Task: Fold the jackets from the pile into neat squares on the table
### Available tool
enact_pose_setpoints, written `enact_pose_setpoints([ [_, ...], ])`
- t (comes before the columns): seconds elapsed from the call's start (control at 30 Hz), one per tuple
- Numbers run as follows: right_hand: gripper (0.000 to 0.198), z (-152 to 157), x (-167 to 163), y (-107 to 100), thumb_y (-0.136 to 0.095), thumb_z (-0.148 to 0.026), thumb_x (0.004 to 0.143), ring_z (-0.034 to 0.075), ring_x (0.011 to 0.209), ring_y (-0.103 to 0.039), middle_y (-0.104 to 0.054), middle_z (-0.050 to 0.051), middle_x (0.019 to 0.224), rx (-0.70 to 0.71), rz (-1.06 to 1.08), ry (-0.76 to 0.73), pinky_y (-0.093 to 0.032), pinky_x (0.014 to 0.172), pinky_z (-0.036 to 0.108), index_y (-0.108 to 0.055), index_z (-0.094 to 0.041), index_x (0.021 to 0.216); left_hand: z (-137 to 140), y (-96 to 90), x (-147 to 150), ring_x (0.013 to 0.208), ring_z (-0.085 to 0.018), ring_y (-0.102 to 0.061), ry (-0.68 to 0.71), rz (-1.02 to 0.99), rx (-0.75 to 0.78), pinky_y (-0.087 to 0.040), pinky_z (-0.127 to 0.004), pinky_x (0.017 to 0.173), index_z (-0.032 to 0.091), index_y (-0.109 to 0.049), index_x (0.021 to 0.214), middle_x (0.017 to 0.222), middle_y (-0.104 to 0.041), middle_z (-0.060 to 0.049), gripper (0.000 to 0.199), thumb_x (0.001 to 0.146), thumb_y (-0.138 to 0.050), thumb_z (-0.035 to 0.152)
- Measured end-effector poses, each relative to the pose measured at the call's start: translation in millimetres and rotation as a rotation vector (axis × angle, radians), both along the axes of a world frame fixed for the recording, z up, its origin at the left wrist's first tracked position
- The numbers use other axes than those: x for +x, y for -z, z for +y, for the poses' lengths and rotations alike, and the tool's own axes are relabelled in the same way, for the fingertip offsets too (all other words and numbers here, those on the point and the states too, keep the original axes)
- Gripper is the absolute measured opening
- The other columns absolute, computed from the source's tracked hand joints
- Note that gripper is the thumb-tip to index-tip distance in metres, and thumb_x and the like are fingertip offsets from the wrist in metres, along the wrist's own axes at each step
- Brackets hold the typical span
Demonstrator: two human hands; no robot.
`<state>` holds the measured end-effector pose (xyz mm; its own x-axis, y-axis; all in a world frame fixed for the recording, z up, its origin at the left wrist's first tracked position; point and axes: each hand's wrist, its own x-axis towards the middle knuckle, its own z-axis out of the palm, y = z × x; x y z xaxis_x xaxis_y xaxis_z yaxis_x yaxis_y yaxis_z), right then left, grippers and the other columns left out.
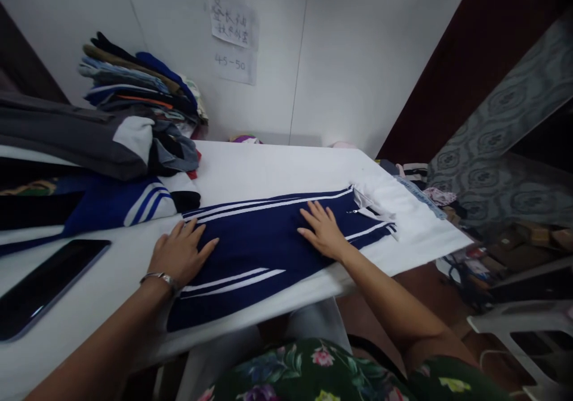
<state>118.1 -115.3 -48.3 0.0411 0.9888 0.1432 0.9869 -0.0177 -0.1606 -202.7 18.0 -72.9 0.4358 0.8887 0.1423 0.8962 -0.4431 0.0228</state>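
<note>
A navy jacket (255, 237) with white double stripes lies folded into a long flat shape on the white table. Its collar end, with a small zip pull (352, 211) and white lining, points right. My left hand (179, 252) rests at its left end with fingers spread, partly on the cloth and partly on the table. A metal bracelet (160, 278) circles that wrist. Toward the collar end, my right hand (324, 231) lies flat on the navy cloth, fingers apart. Neither hand grips anything.
A phone (49, 284) lies at the table's (264, 165) left. Behind it are loose garments (67, 138) and a tall stack of folded clothes (138, 85) against the wall. Paper notes (233, 43) hang on the wall. A white plastic stool (514, 326) stands on the right.
</note>
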Motion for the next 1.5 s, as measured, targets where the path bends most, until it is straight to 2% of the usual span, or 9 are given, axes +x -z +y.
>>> enact_pose_setpoints([
  [0.2,0.067,9.9,29.4,28.4,-0.026,-0.060,0.093,0.026,0.144,-0.013,-0.022,0.010,0.155,-0.193,-0.009,0.146,-0.012,0.114,0.049,-0.029,-0.021,0.147,-1.9,0.1,-0.5,0.139,-0.031,-0.027,-0.047,-0.010,-0.014,-0.029,-0.050,0.107,0.018,-0.055,0.129,0.148,-0.040,-0.010,0.057,0.085,-0.036,0.050],
  [0.33,0.069,22.9,27.6,17.0,-0.025,-0.063,0.092,0.027,0.144,-0.013,-0.023,0.010,0.155,-0.233,0.066,0.119,-0.012,0.113,0.052,-0.031,-0.022,0.147,-4.6,-3.7,0.4,0.139,-0.029,-0.029,-0.064,-0.024,-0.028,-0.028,-0.048,0.108,0.018,-0.056,0.128,0.146,-0.043,-0.010,0.055,0.085,-0.039,0.048],
  [0.5,0.068,69.5,24.6,0.1,-0.025,-0.061,0.093,0.025,0.145,-0.007,-0.016,0.010,0.157,-0.124,0.062,0.042,-0.010,0.114,0.050,-0.027,-0.021,0.148,-7.0,-7.8,2.6,0.138,-0.028,-0.030,-0.078,-0.001,-0.045,-0.028,-0.046,0.109,0.019,-0.056,0.128,0.145,-0.044,-0.010,0.054,0.087,-0.038,0.049],
  [0.7,0.069,107.5,32.6,23.5,-0.026,-0.061,0.092,0.027,0.145,-0.010,-0.017,0.010,0.157,-0.262,0.041,0.048,-0.010,0.113,0.053,-0.022,-0.022,0.149,-7.9,-21.0,1.5,0.136,-0.027,-0.035,-0.066,0.040,-0.089,-0.031,-0.042,0.107,0.019,-0.058,0.125,0.142,-0.048,-0.010,0.054,0.085,-0.040,0.051],
  [0.83,0.070,107.7,37.2,34.5,-0.022,-0.063,0.092,0.027,0.145,-0.010,-0.016,0.009,0.157,-0.266,0.055,0.038,-0.009,0.113,0.053,-0.019,-0.024,0.150,16.7,-44.1,7.2,0.116,-0.027,-0.055,-0.112,-0.048,-0.105,-0.039,-0.037,0.098,0.021,-0.064,0.115,0.124,-0.063,-0.010,0.053,0.086,-0.037,0.055],
  [0.93,0.070,105.7,37.6,35.0,-0.022,-0.063,0.092,0.026,0.144,-0.011,-0.017,0.009,0.157,-0.250,0.053,0.041,-0.009,0.113,0.052,-0.020,-0.024,0.150,50.2,-50.9,17.8,0.113,-0.025,-0.057,-0.083,-0.085,-0.073,-0.039,-0.034,0.096,0.019,-0.064,0.114,0.121,-0.065,-0.010,0.051,0.090,-0.028,0.047],
  [1.1,0.069,104.9,37.7,33.9,-0.021,-0.063,0.092,0.026,0.144,-0.012,-0.019,0.008,0.157,-0.233,0.051,0.045,-0.010,0.113,0.050,-0.021,-0.025,0.150,89.1,-40.4,29.9,0.110,-0.029,-0.059,-0.044,0.074,-0.298,-0.043,-0.034,0.089,0.014,-0.065,0.111,0.117,-0.065,-0.017,0.059,0.082,-0.039,0.059],
  [1.23,0.069,104.8,37.6,34.5,-0.022,-0.063,0.092,0.025,0.144,-0.012,-0.021,0.007,0.156,-0.225,0.056,0.041,-0.010,0.113,0.050,-0.021,-0.025,0.149,95.9,-38.9,22.0,0.101,-0.031,-0.063,-0.086,0.050,-0.267,-0.045,-0.036,0.082,0.017,-0.066,0.103,0.107,-0.069,-0.016,0.062,0.076,-0.042,0.067],
  [1.5,0.067,107.1,36.7,30.8,-0.025,-0.062,0.092,0.026,0.144,-0.013,-0.022,0.008,0.156,-0.234,0.080,0.033,-0.010,0.113,0.052,-0.024,-0.026,0.149,100.9,-23.1,11.2,0.098,-0.030,-0.064,-0.161,-0.002,-0.422,-0.045,-0.033,0.074,0.017,-0.062,0.104,0.106,-0.069,-0.015,0.061,0.072,-0.045,0.067],
])
